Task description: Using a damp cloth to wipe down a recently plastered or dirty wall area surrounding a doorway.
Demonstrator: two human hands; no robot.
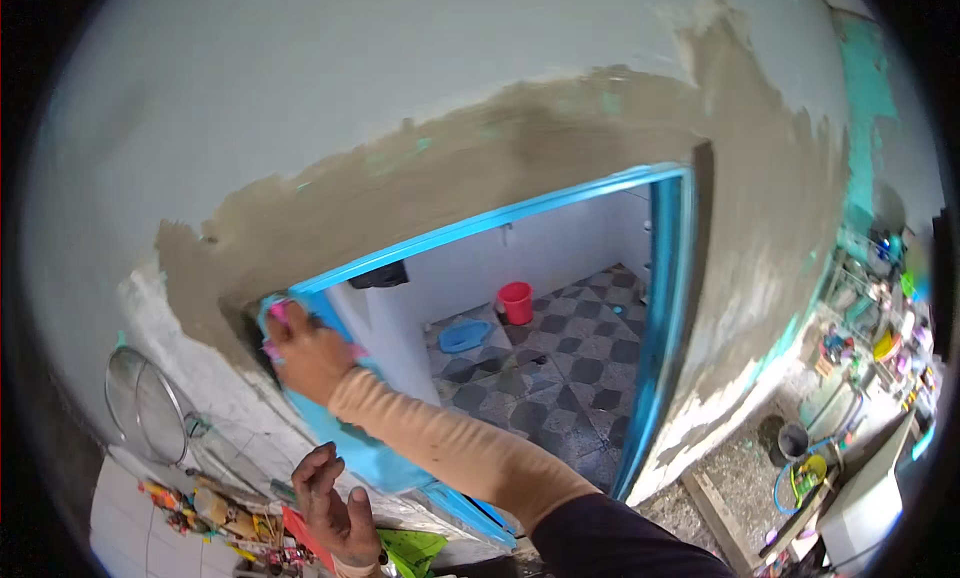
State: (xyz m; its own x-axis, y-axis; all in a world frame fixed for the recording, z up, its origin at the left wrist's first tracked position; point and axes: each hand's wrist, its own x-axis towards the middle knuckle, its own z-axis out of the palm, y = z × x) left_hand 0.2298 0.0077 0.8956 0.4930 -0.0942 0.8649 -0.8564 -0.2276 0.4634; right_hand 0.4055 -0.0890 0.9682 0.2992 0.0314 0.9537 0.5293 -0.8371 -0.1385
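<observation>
My right hand (313, 362) reaches across to the upper left corner of a bright blue door frame (480, 224). Its fingers press a pink cloth (279, 309) against the frame there; most of the cloth is hidden under the fingers, and the hand is slightly blurred. Lower down, my left hand (337, 507) is raised with its fingers apart and nothing in it, and the fingertips look grey with dirt. Fresh grey-brown plaster (465, 158) surrounds the top of the frame. Below my right forearm is a light blue surface (375, 458) along the left jamb.
Through the doorway are a red bucket (515, 302), a blue squat toilet (465, 336) and a patterned tile floor (585, 375). Round strainers (146, 409) hang at left above cluttered kitchen items (225, 514). On the right are a wooden plank (720, 514) and many household goods (892, 338).
</observation>
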